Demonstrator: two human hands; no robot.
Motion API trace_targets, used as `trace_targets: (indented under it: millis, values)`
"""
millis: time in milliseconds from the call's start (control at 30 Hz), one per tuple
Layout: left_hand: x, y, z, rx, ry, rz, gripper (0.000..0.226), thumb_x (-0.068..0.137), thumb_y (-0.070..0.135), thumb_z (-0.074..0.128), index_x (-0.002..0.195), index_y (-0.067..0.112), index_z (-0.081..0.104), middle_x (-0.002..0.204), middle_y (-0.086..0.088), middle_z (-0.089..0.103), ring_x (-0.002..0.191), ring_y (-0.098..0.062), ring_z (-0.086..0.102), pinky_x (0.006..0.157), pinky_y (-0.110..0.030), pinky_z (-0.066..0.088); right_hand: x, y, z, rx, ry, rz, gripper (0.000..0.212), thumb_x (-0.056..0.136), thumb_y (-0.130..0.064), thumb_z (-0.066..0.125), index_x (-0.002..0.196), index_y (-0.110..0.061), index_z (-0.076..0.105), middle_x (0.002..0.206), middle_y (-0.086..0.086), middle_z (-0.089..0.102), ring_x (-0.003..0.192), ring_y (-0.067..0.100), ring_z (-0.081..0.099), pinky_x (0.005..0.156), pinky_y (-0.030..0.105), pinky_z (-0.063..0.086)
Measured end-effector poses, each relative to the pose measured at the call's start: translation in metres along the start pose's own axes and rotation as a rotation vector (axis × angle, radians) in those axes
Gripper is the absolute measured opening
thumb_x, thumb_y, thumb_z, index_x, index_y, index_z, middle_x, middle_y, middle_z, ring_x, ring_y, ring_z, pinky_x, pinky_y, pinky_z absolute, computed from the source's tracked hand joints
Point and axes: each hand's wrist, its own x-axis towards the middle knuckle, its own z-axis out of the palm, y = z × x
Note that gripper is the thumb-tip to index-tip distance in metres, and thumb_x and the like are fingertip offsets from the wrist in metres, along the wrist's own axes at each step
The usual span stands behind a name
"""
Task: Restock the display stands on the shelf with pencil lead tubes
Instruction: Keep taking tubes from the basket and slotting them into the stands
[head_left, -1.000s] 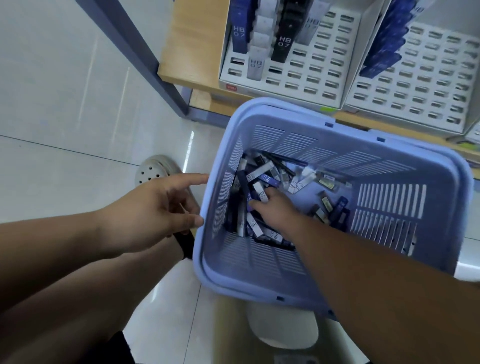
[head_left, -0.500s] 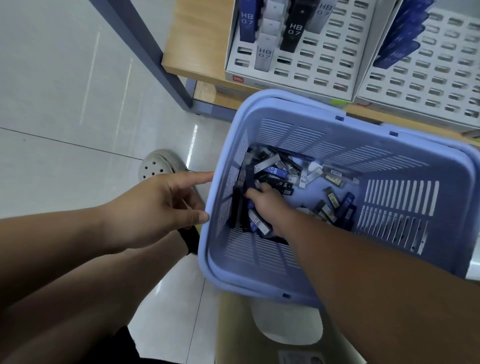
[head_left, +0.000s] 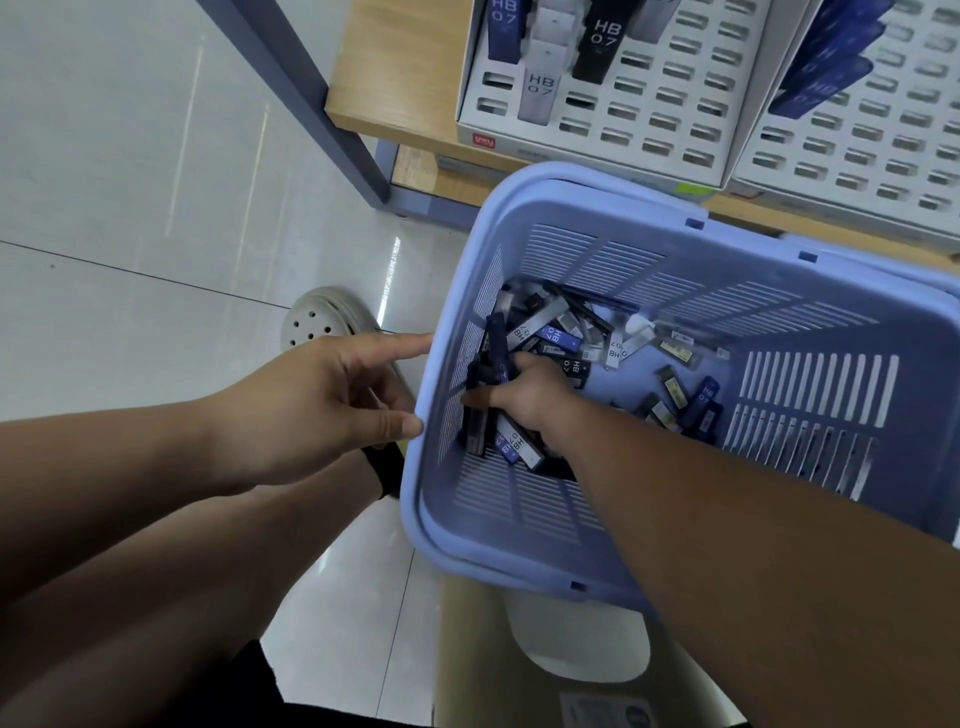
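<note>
A light blue plastic basket (head_left: 467, 564) holds several loose pencil lead tubes (head_left: 561, 335) in black, blue and grey, marked HB 0.7. My right hand (head_left: 527, 397) reaches down into its left corner and grips a dark blue tube (head_left: 496, 345) that sticks up between the fingers. Outside the basket, my left hand (head_left: 317, 400) presses its straight index finger and thumb against the left wall. On the shelf behind stand two white slotted display stands (head_left: 670, 122) (head_left: 872, 140), each with a few tubes in its top slots.
The stands sit on a wooden shelf (head_left: 400, 78) carried by a grey-blue post (head_left: 291, 88). A cardboard box (head_left: 488, 675) lies under the basket. My leg and a perforated beige shoe (head_left: 319, 322) are on the glossy tiled floor at left.
My right hand has slid left across the tubes toward the basket's left wall and closed round a dark blue tube. My left hand has stayed against the wall.
</note>
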Motion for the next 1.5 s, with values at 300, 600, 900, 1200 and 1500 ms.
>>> trace_targets:
  millis: [300,600,900,1200,1500]
  values:
    - [0.002,-0.002,-0.001,0.019,-0.018,0.005,0.066,0.083,0.017,0.076,0.133,0.053,0.054,0.085,-0.003,0.072,0.080,-0.021,0.069,0.071,-0.026,0.049,0.006,0.001,0.006,0.062,-0.093,0.010,0.048,0.062,-0.016,0.093,0.105,-0.019,0.073,0.099,0.001,0.077,0.095,0.024,0.072,0.091,0.043,0.058]
    - [0.003,0.000,-0.002,0.049,-0.044,0.021,0.069,0.085,0.016,0.075,0.134,0.057,0.049,0.087,-0.002,0.073,0.080,-0.021,0.069,0.070,-0.027,0.050,-0.002,0.004,0.016,0.160,-0.130,-0.049,0.055,0.068,-0.011,0.087,0.120,-0.018,0.070,0.107,0.003,0.076,0.100,0.026,0.071,0.092,0.046,0.059]
    - [0.006,0.002,-0.003,0.077,-0.051,-0.008,0.073,0.082,0.021,0.079,0.137,0.055,0.045,0.087,0.002,0.073,0.073,-0.013,0.065,0.068,-0.027,0.049,-0.017,-0.010,0.010,0.253,-0.146,-0.102,0.039,0.072,-0.016,0.082,0.110,-0.016,0.071,0.103,0.006,0.077,0.101,0.027,0.072,0.093,0.051,0.058]
    - [0.008,0.008,-0.004,0.152,-0.080,0.000,0.068,0.082,0.020,0.080,0.135,0.049,0.050,0.090,0.003,0.074,0.077,-0.016,0.069,0.073,-0.032,0.054,-0.047,-0.032,-0.009,0.334,-0.198,-0.115,0.035,0.070,-0.019,0.068,0.102,-0.008,0.072,0.095,0.005,0.072,0.107,0.031,0.064,0.104,0.052,0.046]
    - [0.016,0.021,-0.013,0.282,-0.127,-0.019,0.058,0.071,0.034,0.084,0.121,0.050,0.059,0.093,0.008,0.074,0.084,-0.011,0.071,0.080,-0.040,0.058,-0.082,-0.036,-0.045,0.398,-0.396,-0.183,0.031,0.065,-0.012,0.056,0.096,-0.010,0.058,0.078,0.005,0.061,0.081,0.026,0.064,0.082,0.044,0.054]
